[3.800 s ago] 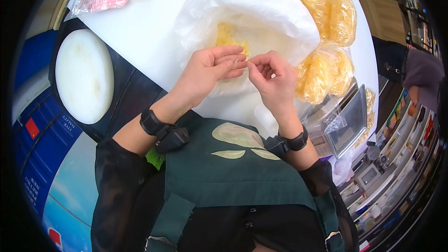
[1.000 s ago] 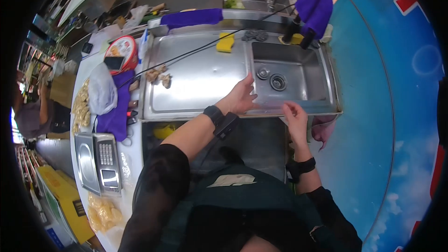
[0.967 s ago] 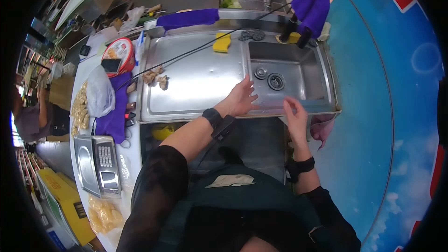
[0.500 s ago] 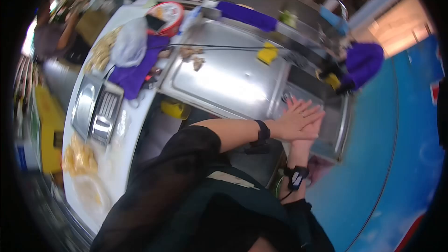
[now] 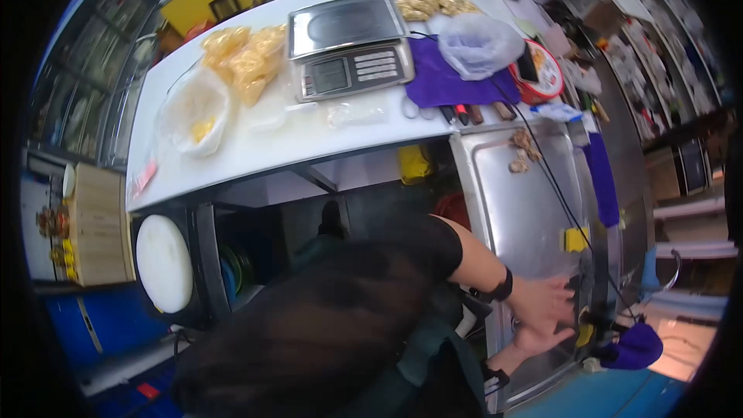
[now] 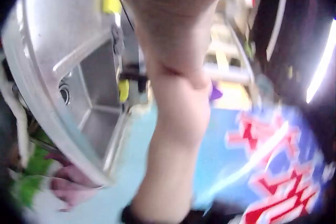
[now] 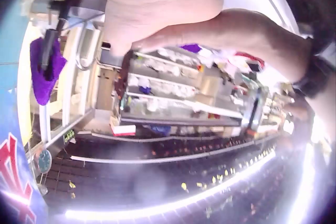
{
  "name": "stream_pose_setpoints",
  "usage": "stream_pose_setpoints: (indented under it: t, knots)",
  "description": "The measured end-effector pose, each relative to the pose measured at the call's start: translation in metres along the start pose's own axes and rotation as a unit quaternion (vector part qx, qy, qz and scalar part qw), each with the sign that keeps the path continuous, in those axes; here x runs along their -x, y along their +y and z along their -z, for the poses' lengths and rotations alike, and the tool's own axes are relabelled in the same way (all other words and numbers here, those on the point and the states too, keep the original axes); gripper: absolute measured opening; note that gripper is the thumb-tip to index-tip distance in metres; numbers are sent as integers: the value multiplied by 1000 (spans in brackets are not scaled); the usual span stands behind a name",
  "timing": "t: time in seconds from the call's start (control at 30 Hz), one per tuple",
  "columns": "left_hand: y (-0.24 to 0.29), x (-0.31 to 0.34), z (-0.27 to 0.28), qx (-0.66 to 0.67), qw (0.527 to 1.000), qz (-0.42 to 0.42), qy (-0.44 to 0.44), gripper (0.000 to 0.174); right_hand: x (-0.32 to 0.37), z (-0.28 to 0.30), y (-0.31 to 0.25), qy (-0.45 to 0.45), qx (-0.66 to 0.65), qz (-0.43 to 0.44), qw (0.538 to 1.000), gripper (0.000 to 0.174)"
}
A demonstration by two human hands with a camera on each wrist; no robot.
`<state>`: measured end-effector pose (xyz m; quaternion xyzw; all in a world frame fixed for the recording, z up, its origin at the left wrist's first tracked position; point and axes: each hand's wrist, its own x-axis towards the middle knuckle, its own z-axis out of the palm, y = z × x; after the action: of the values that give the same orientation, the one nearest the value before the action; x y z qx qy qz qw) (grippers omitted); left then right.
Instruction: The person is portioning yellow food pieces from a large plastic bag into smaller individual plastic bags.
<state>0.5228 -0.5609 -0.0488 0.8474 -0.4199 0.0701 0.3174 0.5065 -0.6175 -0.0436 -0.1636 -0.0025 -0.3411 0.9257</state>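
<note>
At the lower right of the head view, my left hand (image 5: 538, 302) lies across my right hand (image 5: 532, 340) over the sink basin (image 5: 542, 371). Both have their fingers spread, and neither grips an object. In the left wrist view the left hand (image 6: 178, 3) fills the top and the right forearm (image 6: 170, 145) runs down from it, with the steel basin (image 6: 100, 119) to the left. The right wrist view has the right hand (image 7: 163, 3) at the top, meeting the left forearm (image 7: 262, 37). Much of the right hand is hidden under the left.
A steel drainboard (image 5: 515, 224) holds brown knobbly pieces (image 5: 524, 149) and a yellow sponge (image 5: 575, 239). On the white table (image 5: 248, 156) stand a scale (image 5: 325, 75), yellow-filled bags (image 5: 259, 66) and a bag-lined container (image 5: 174, 116). A black cord (image 5: 553, 178) crosses the drainboard.
Earlier the hands were over the white bag at the table. They moved to the sink, came together palm over hand, and the head view has since swung left toward the table.
</note>
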Motion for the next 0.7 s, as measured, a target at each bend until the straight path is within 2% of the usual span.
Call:
stream_pose_setpoints:
  t: [0.07,0.1,0.13,0.17,0.2,0.27,0.33,0.4,0.43,0.47,0.53,0.6,0.67,0.7]
  knots:
    - [-39,37,25,21,975,189,113,81,9,-28,-16,-110,71,-217,967,100]
    - [-52,48,28,11,971,202,126,81,14,-40,-13,-169,98,-322,926,92]
    - [-63,58,31,176,895,336,237,75,22,-48,-7,-226,125,-421,870,85]
    - [-66,68,35,336,762,441,334,70,38,-52,14,-369,288,-310,827,77]
    - [-61,85,45,336,756,443,345,70,58,-53,42,-491,430,-173,738,68]
    - [-41,131,65,525,693,366,333,66,107,-51,79,-583,375,-105,713,64]
    - [-21,189,88,689,607,260,300,63,135,-49,115,-650,382,-79,652,61]
    - [25,274,152,735,566,247,280,63,156,-6,161,-591,461,-250,613,63]
    - [40,318,163,620,680,237,312,62,182,-12,170,-576,411,-339,620,57]
    - [53,359,172,486,774,224,338,62,218,-22,179,-553,357,-425,621,52]
    - [96,434,217,589,681,299,315,49,285,-48,190,-715,526,-224,403,40]
    - [138,504,239,514,704,359,332,56,348,-47,212,-793,460,-126,379,37]
    - [169,564,218,454,643,439,433,55,401,-32,246,-809,454,-27,371,38]
    - [187,588,209,445,613,455,468,54,423,-30,257,-790,494,16,364,38]
